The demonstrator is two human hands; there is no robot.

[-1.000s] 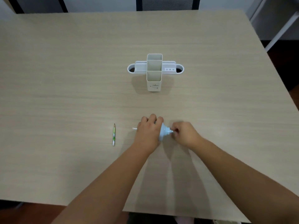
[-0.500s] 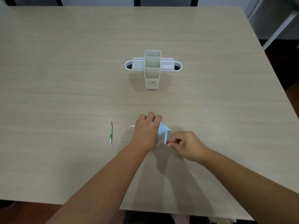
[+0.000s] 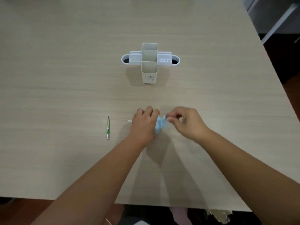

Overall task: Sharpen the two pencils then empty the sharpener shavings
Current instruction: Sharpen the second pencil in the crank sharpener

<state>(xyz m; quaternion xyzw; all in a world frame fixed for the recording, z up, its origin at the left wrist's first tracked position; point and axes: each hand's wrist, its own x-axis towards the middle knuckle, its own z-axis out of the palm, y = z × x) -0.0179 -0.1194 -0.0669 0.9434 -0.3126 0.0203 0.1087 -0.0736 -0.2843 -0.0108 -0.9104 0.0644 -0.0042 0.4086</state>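
Woodgrain table (image 3: 65,78), pale-blue plastic sharpener (image 3: 159,125)

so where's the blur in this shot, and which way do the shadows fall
Head view: motion blur smears the light blue sharpener and the right hand fingertips; the green pencil and desk organizer stay sharp. Soft shadows fall toward the camera under the arms; wide-angle distortion bows the table edges.

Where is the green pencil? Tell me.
In the head view, the green pencil lies on the table, apart from and left of the left hand, tip pointing away.
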